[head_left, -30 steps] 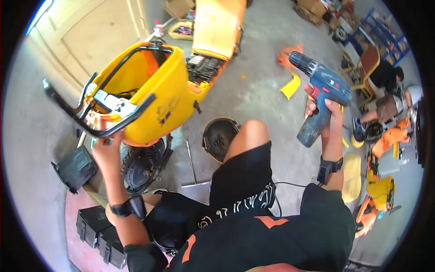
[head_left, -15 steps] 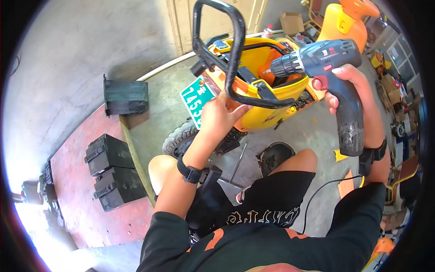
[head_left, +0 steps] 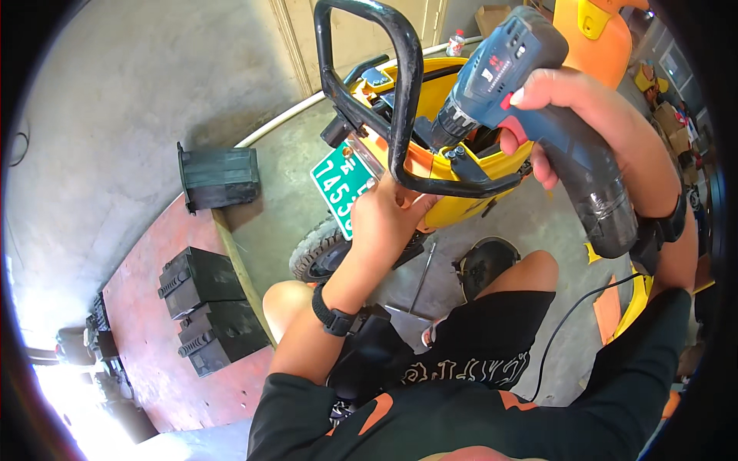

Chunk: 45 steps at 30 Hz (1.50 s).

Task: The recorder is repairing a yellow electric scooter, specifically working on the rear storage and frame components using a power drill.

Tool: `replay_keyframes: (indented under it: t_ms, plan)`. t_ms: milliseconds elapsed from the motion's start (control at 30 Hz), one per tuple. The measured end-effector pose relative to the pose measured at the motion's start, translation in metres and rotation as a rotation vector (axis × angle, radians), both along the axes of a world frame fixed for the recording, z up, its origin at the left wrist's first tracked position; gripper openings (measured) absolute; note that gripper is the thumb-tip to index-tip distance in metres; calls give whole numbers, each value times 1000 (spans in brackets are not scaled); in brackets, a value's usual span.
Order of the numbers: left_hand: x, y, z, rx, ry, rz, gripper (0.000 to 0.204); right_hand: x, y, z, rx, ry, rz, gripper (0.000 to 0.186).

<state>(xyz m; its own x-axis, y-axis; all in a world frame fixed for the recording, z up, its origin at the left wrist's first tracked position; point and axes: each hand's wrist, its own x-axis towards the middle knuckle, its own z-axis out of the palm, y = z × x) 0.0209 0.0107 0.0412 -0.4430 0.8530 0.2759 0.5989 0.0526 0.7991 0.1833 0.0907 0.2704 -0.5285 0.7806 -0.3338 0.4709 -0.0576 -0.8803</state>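
My right hand [head_left: 573, 115] is wrapped round the grip of a blue-grey cordless drill [head_left: 500, 65], thumb high on its back near the red switch. The drill tilts down to the left, its black chuck [head_left: 452, 124] over the yellow tail body [head_left: 453, 211] of a scooter; the bit's tip is hidden. My left hand [head_left: 384, 215] holds the orange tail panel [head_left: 413, 161] below the black grab rail [head_left: 407, 100], thumb along the yellow body, other fingertips hidden. Beside that hand hangs a green number plate [head_left: 338, 184]. Bolts show on a bracket [head_left: 461, 160] near the chuck.
Left of the scooter, a black bin [head_left: 219, 177] sits by a reddish board [head_left: 154, 323] bearing two black cases [head_left: 204, 280]. A T-shaped metal tool [head_left: 421, 280] lies on the floor between my legs. A black cable [head_left: 565, 315] runs from my right wrist.
The drill has swung from nearly level to pointing down, its chuck now lower against the scooter's tail. My left hand stays on the tail panel. The whole view has shifted slightly.
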Motion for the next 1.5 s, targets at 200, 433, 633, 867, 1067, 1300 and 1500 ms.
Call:
replay_keyframes:
  t_ms: [200,433,633,867,1067,1300,1500]
  plan:
    - [-4,6,-13,75,-115,-65,75,-7,-3,5,53,-91,-5,33]
    - [-5,2,-3,97,3,-36,71,-5,8,-6,211,-54,92,31]
    - [-4,1,0,101,-15,-33,73,-3,9,-9,255,-12,148,30]
    - [-4,0,3,-15,25,-16,49,-13,10,7,117,-154,140,32]
    - [-6,2,-5,108,-46,-46,66,-43,6,41,-34,-392,144,33]
    - [-3,3,-3,104,16,-11,43,-38,43,37,-356,-385,285,28]
    - [-4,2,-4,131,26,-9,42,-47,45,46,-330,-440,421,27]
